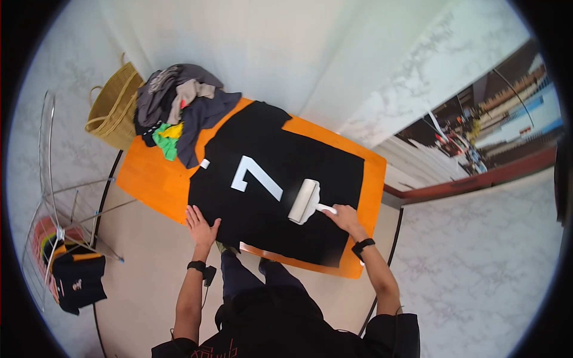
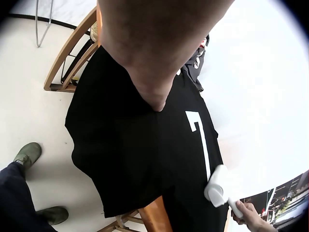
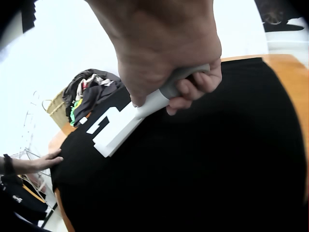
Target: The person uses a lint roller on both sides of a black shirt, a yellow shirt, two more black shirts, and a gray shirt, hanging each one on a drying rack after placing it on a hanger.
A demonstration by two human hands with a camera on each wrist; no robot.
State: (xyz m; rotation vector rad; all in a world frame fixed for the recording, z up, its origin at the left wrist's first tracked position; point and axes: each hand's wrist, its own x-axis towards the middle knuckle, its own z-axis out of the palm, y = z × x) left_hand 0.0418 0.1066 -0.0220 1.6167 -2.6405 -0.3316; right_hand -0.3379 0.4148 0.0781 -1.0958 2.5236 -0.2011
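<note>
A black T-shirt [image 1: 316,155] with a large white number 7 [image 1: 256,177] lies spread flat over the orange table [image 1: 149,173]. My right hand [image 1: 346,218] grips the handle of a white lint roller [image 1: 305,201], its fingers curled round the grey grip in the right wrist view. The roller's head lies over the shirt just right of the 7. At the shirt's near left edge, my left hand [image 1: 202,227] rests with fingers spread. In the left wrist view, the forearm hides most of that hand.
Crumpled clothes [image 1: 179,101] are heaped at the table's far left, beside a woven basket [image 1: 116,107]. A metal drying rack [image 1: 59,232] with hung shirts [image 1: 77,280] stands on the left. A white wall [image 1: 286,53] rises behind the table.
</note>
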